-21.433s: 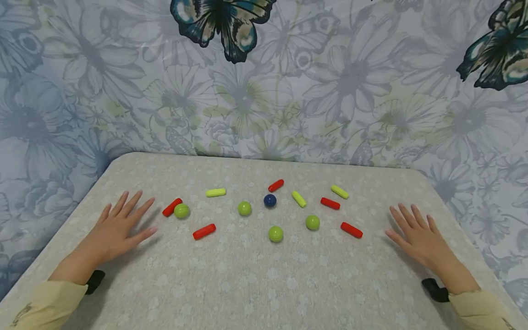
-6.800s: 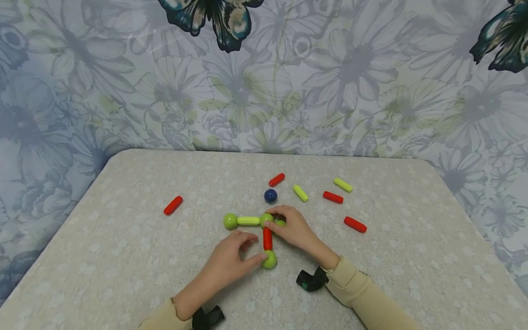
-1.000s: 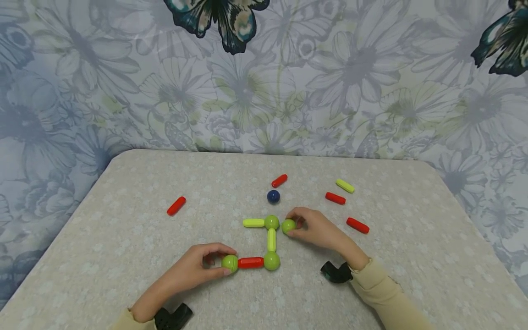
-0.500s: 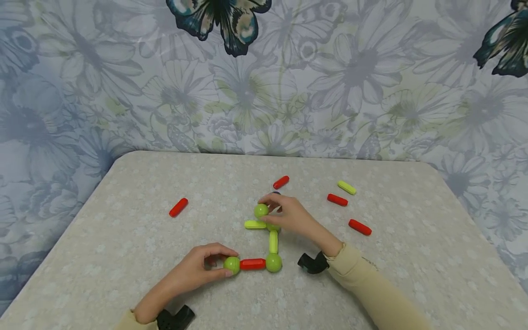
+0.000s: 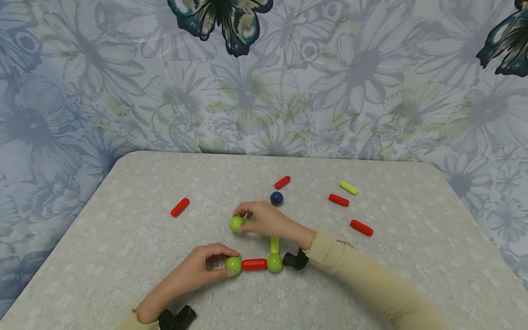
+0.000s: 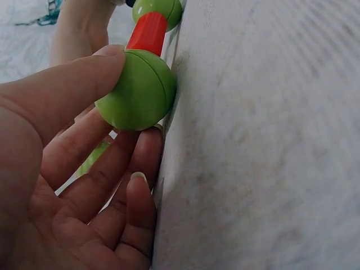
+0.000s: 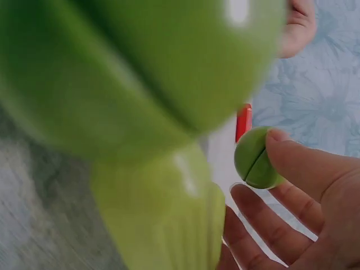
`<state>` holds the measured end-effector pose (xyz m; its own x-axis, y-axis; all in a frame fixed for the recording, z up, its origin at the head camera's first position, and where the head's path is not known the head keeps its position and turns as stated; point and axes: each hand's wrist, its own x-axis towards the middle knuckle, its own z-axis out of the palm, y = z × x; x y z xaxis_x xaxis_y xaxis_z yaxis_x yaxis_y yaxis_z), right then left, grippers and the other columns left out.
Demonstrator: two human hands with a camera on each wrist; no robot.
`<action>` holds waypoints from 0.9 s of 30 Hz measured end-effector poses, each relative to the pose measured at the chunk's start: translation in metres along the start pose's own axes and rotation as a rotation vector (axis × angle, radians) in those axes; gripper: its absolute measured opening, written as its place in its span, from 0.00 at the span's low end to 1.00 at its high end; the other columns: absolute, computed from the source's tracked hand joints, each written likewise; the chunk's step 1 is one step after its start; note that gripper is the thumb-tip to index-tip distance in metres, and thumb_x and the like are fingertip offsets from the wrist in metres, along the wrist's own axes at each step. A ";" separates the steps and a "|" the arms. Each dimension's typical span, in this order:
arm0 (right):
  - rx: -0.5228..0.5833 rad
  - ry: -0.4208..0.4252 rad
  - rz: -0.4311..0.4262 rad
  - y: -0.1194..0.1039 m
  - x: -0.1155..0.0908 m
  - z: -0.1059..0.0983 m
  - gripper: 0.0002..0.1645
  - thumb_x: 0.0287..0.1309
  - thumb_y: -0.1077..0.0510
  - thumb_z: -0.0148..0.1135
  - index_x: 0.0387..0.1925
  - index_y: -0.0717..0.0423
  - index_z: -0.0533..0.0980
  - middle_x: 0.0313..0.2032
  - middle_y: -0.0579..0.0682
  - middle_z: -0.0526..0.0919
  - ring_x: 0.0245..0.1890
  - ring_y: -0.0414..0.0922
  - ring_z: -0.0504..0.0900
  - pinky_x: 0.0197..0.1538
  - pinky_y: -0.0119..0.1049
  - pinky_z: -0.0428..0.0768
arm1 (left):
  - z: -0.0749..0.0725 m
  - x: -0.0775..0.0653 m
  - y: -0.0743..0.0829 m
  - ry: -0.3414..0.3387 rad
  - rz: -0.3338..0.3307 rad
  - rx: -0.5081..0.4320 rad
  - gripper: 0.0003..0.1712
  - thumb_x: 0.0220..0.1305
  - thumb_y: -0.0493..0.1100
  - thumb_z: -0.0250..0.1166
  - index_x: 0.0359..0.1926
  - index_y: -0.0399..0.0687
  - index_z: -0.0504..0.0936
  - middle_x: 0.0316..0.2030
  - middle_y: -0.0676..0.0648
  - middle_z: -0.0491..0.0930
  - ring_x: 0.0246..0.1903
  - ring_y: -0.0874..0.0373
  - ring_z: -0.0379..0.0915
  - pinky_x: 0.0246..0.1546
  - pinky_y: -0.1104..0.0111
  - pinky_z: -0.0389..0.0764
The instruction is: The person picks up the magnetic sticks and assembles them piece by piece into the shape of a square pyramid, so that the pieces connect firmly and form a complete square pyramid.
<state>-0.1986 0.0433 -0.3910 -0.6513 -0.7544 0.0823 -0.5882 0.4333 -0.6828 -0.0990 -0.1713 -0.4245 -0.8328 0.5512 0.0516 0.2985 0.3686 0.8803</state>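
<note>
Head cam: from above, fwd/down, most of surface [image 5: 123, 238] + backdrop [image 5: 350, 101]. L wrist cam [image 5: 177, 318]: v. close, low along surface, at L grip [image 5: 195, 267]; shares red stick [image 5: 254, 264] w/ head. R wrist cam [image 5: 294, 260]: ball [image 7: 140, 67] nr lens, R grip [image 5: 270, 223] beyond.

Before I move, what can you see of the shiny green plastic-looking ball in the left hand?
The green ball is smooth and glossy, plastic by its look, with a seam line across it in the left wrist view. The left hand pinches it between thumb and fingers. It sits low at the pale patterned tabletop, meeting the left end of a red faceted rod.
</note>
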 end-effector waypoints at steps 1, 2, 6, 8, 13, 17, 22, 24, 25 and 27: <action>-0.014 -0.006 0.011 0.000 0.000 0.001 0.17 0.53 0.58 0.69 0.45 0.54 0.78 0.40 0.44 0.81 0.42 0.43 0.78 0.44 0.34 0.74 | 0.000 0.000 0.000 -0.001 -0.001 0.000 0.20 0.55 0.49 0.69 0.49 0.47 0.81 0.42 0.56 0.79 0.39 0.60 0.74 0.34 0.67 0.73; -0.026 -0.012 0.023 0.000 0.000 0.002 0.17 0.53 0.57 0.69 0.45 0.53 0.78 0.40 0.44 0.81 0.42 0.43 0.77 0.44 0.33 0.73 | 0.000 0.000 0.000 -0.001 -0.001 0.001 0.20 0.55 0.49 0.69 0.49 0.47 0.81 0.42 0.56 0.79 0.39 0.60 0.74 0.34 0.67 0.73; -0.064 -0.041 0.059 0.001 -0.001 0.005 0.17 0.52 0.56 0.70 0.45 0.53 0.78 0.40 0.44 0.80 0.42 0.42 0.77 0.45 0.31 0.72 | 0.001 0.000 -0.001 -0.003 0.005 0.001 0.20 0.55 0.49 0.70 0.48 0.47 0.81 0.42 0.56 0.80 0.39 0.60 0.74 0.34 0.67 0.73; -0.072 -0.047 0.061 0.002 -0.002 0.005 0.17 0.52 0.56 0.70 0.45 0.53 0.78 0.40 0.45 0.79 0.43 0.42 0.76 0.46 0.31 0.71 | 0.001 0.000 -0.001 -0.001 0.007 0.001 0.20 0.55 0.49 0.70 0.48 0.47 0.81 0.42 0.56 0.80 0.39 0.60 0.74 0.34 0.67 0.73; -0.091 -0.023 0.056 0.006 -0.003 0.006 0.18 0.53 0.54 0.69 0.46 0.51 0.78 0.41 0.45 0.79 0.43 0.41 0.76 0.46 0.32 0.72 | 0.001 0.000 -0.001 0.006 -0.001 0.002 0.20 0.55 0.49 0.69 0.48 0.48 0.81 0.42 0.56 0.80 0.39 0.60 0.74 0.34 0.67 0.73; -0.095 -0.001 0.062 0.012 -0.003 0.008 0.19 0.53 0.53 0.69 0.48 0.50 0.77 0.41 0.44 0.79 0.42 0.40 0.76 0.44 0.32 0.72 | 0.002 -0.001 0.000 0.010 -0.004 0.007 0.20 0.56 0.50 0.69 0.48 0.48 0.81 0.42 0.56 0.80 0.39 0.60 0.74 0.34 0.67 0.73; -0.087 0.009 0.051 0.015 -0.003 0.009 0.21 0.54 0.54 0.68 0.49 0.52 0.77 0.41 0.45 0.79 0.41 0.40 0.76 0.44 0.32 0.72 | 0.002 -0.001 0.001 0.017 0.009 0.019 0.19 0.56 0.49 0.69 0.48 0.48 0.82 0.41 0.57 0.80 0.38 0.60 0.74 0.33 0.67 0.73; -0.090 0.013 0.050 0.015 -0.003 0.009 0.21 0.53 0.55 0.69 0.50 0.52 0.77 0.41 0.46 0.79 0.41 0.40 0.76 0.44 0.32 0.72 | 0.002 0.000 0.001 0.017 0.012 0.024 0.19 0.56 0.48 0.69 0.48 0.47 0.82 0.41 0.57 0.80 0.38 0.60 0.74 0.33 0.67 0.73; -0.092 0.014 0.051 0.014 -0.004 0.009 0.21 0.53 0.55 0.69 0.50 0.53 0.77 0.40 0.46 0.79 0.41 0.41 0.76 0.44 0.32 0.72 | 0.002 0.000 0.001 0.017 0.010 0.025 0.19 0.56 0.48 0.69 0.48 0.47 0.82 0.40 0.57 0.80 0.38 0.60 0.74 0.33 0.67 0.73; -0.097 0.015 0.057 0.014 -0.004 0.009 0.22 0.53 0.56 0.69 0.51 0.52 0.77 0.40 0.46 0.79 0.41 0.41 0.76 0.44 0.32 0.72 | 0.002 0.000 0.001 0.015 0.006 0.026 0.19 0.55 0.49 0.69 0.48 0.47 0.82 0.40 0.57 0.80 0.38 0.60 0.74 0.33 0.67 0.73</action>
<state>-0.1999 0.0482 -0.4075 -0.6919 -0.7198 0.0567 -0.5931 0.5219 -0.6131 -0.0979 -0.1697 -0.4240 -0.8378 0.5423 0.0637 0.3153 0.3851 0.8673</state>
